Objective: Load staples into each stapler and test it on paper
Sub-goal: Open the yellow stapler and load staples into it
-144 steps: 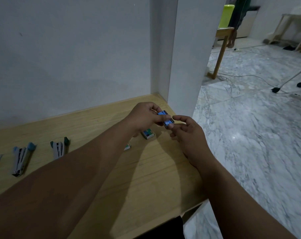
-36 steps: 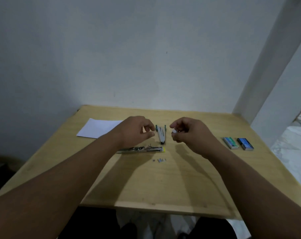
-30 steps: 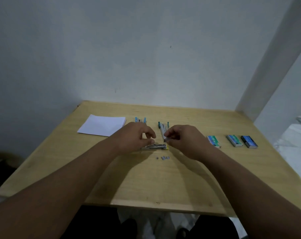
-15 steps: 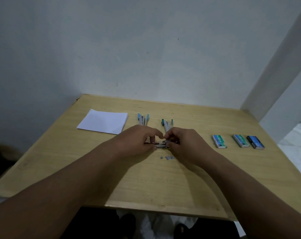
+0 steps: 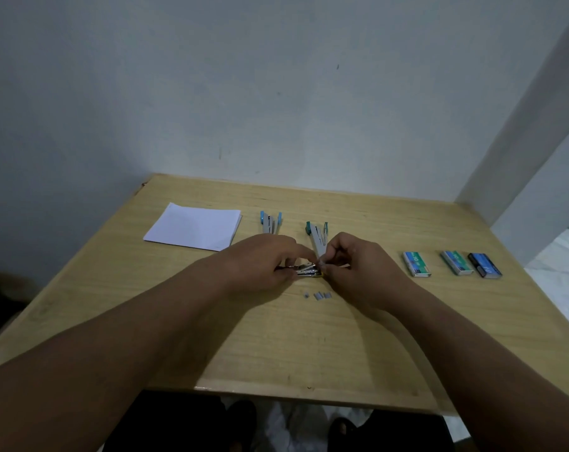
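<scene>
At the middle of the bench (image 5: pixel 309 347), the left hand (image 5: pixel 263 261) is gripping an opened stapler (image 5: pixel 304 271) to steady it while the right hand (image 5: pixel 354 267), at its 3 o'clock, is pinching a staple strip (image 5: pixel 322 263), apparently for loading.

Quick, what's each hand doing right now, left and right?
Left hand: fingers curled, holding the opened stapler down on the table.
Right hand: pinching a small strip of staples at the stapler.
</scene>
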